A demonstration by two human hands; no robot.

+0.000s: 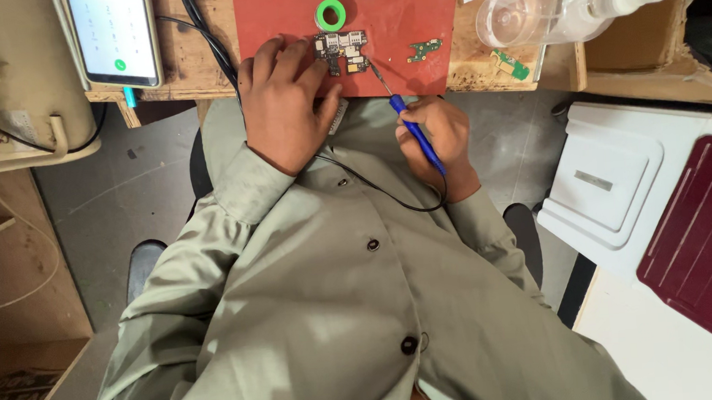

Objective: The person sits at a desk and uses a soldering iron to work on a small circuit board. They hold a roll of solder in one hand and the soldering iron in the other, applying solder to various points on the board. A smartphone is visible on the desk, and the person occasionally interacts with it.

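Observation:
My left hand (283, 104) rests on a red mat (391, 2), its fingers pressing down the left side of a small dark circuit board (343, 51). My right hand (440, 138) grips a blue-handled soldering iron (414, 132) like a pen. The iron's metal tip reaches up to the board's lower right corner. A black cord (372, 186) runs from the iron across my olive shirt.
A green tape roll (330, 14) and a small green board piece (425, 49) lie on the mat. A clear pump bottle (565, 1) lies at the right, another green board (512, 65) below it. A lit phone (115, 37) stands at the left. White and maroon boxes (669, 201) sit at the right.

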